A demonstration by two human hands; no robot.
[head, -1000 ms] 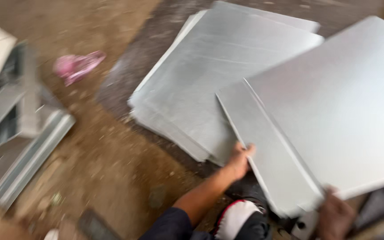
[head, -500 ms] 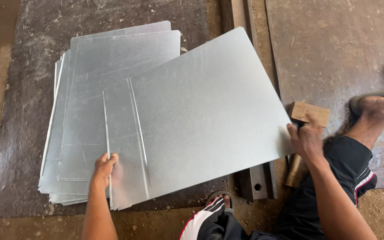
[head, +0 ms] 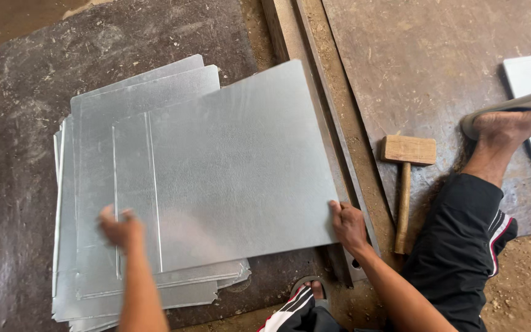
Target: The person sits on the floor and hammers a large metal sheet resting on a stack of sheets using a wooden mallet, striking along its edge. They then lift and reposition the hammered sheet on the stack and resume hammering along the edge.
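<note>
Dusty floor mat (head: pixel 26 92); right hand (head: pixel 348 224) grips shiny creased metal sheet (head: pixel 235 166).

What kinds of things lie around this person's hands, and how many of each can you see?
Top metal sheet, held by left hand and right hand: 1
Stack of metal sheets, exact number hidden: 1
Wooden mallet: 1
Dark floor mat: 1
Metal rail: 1
Total: 5
</note>
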